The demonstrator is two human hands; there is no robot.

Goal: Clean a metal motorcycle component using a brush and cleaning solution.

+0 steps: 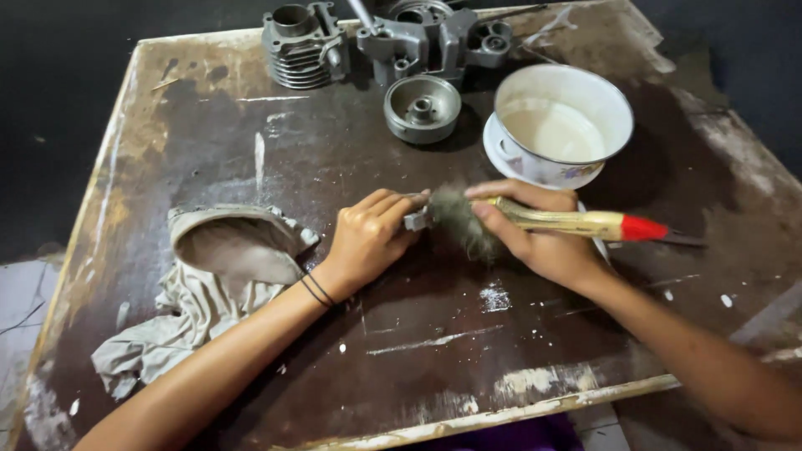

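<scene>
Brushing of a small metal part on a worn counter [251, 159], as seen from the head camera. The left hand [368, 238] pinches the part [415, 220], fingers closed on it, just above the counter near its middle. The right hand [535, 242] grips a brush [576, 223] by its pale handle with a red end; the fingers are wrapped round it and the grey bristles touch the part. Judged from this view, cleaning is under way; how clean the part has become cannot be told, since hand and bristles hide most of it.

To the left, well apart, a grey rag [180, 321] lies crumpled, with a curved cover [234, 242] on it. Beyond the right hand, a white bowl [564, 125] of pale liquid stands on a saucer. Farther off lie a round hub [422, 108], a finned cylinder [301, 46] and a cast housing [434, 38]; these look grey and dusty, apparently still to be brushed. Nothing lies between the hands and the bowl.
</scene>
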